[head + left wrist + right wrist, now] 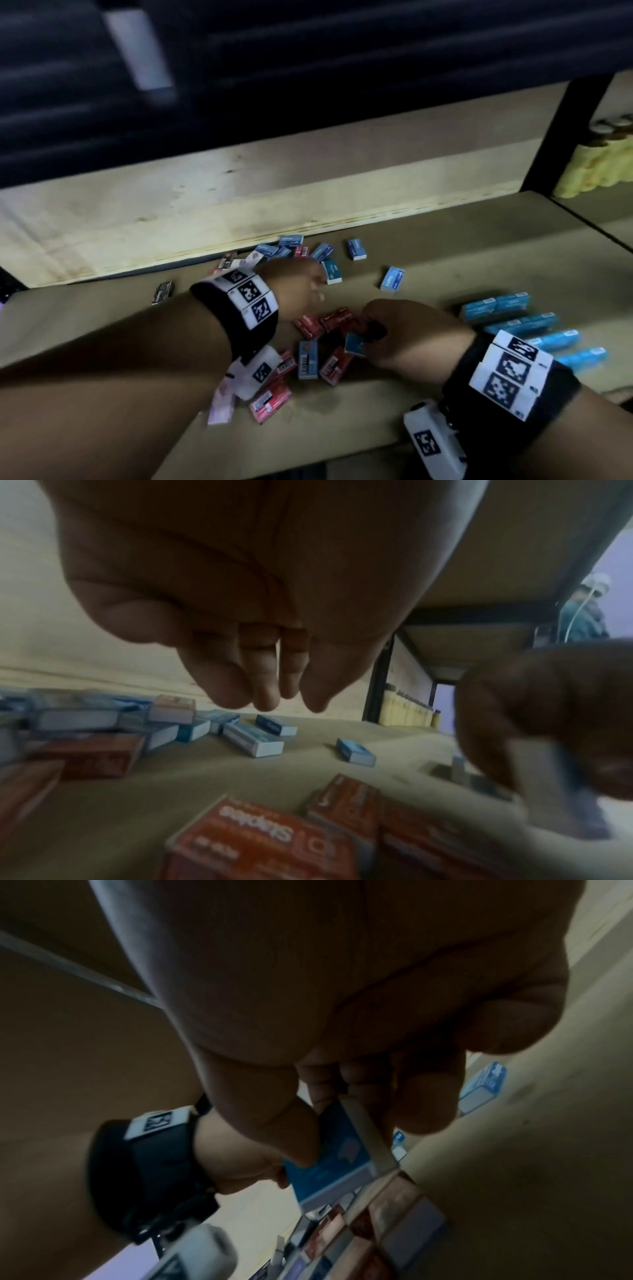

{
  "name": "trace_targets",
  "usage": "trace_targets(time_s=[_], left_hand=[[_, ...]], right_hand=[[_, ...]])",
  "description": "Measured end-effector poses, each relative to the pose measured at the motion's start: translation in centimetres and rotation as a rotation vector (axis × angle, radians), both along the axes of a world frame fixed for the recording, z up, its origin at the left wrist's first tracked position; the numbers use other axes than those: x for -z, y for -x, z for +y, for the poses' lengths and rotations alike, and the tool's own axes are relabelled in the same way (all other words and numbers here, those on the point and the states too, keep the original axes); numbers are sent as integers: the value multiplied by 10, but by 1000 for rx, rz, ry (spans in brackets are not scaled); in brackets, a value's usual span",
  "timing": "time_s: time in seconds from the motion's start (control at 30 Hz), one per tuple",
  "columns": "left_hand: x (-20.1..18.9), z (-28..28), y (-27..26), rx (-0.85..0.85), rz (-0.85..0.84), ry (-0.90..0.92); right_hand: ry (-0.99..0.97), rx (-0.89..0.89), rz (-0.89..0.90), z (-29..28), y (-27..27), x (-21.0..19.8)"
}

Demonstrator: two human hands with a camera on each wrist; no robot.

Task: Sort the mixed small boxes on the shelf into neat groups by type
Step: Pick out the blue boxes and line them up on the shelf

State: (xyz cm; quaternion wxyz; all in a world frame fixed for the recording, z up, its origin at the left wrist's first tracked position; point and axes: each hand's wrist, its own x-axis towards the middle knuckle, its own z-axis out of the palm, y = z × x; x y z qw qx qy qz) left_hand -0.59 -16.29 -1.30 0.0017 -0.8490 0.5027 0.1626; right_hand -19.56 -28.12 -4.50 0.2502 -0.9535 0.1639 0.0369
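Note:
Small red boxes [337, 318] and blue boxes [392, 279] lie mixed on the brown shelf board [445, 404]. My right hand [394, 334] pinches one blue box [355, 343] between thumb and fingers just above the red pile; the right wrist view shows this blue box [334, 1161] gripped. My left hand [301, 291] hovers over the loose boxes behind the pile, fingers [263, 691] hanging straight down and holding nothing. Red boxes [260, 837] lie below it. At the right, blue boxes stand in neat rows [524, 323].
A pale wooden back panel [239, 205] closes the rear of the shelf. A black upright post [561, 133] stands at the right with yellow items [596, 168] beyond it. A small dark box [162, 292] lies alone at the left. Pink-white boxes [222, 406] lie under my left forearm.

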Motion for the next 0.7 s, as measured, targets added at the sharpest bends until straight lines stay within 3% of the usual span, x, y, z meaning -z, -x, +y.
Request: trace_targets(time_s=[0.37, 0.7], left_hand=[[20, -72, -24, 20, -267, -180], [28, -79, -22, -82, -271, -278]], right_hand=[[-12, 1, -67, -11, 14, 2], [-37, -3, -61, -14, 17, -2]])
